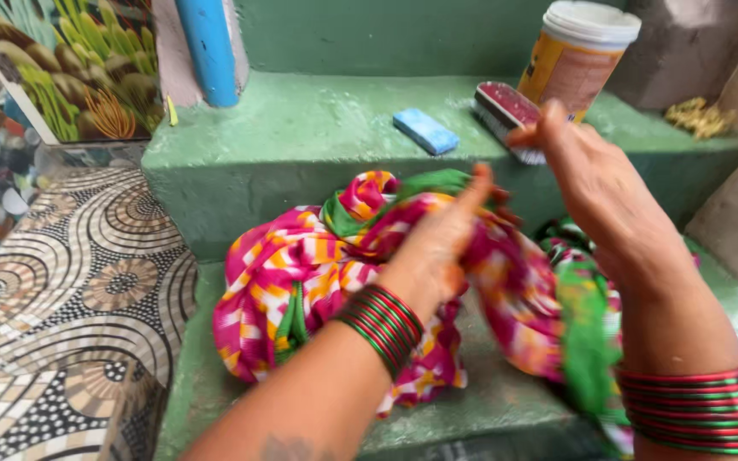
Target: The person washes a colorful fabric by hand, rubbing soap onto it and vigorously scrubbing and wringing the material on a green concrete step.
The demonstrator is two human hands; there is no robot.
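Observation:
A bunched pink, yellow and white cloth with green trim [301,273] lies on the lower green step. My left hand [437,248] grips a fold of it near the middle, fingers closed around the fabric. My right hand [591,179] is raised above the cloth's right side, fingers bent, with the cloth draped under the wrist; whether it holds fabric is unclear. Both wrists wear red and green bangles.
On the upper green step [301,128] lie a blue soap bar [424,131], a red-backed scrubbing brush [506,111] and an orange jar with a white lid [578,51]. A blue pipe [208,51] stands at the back. Patterned mosaic tiles [70,290] lie to the left.

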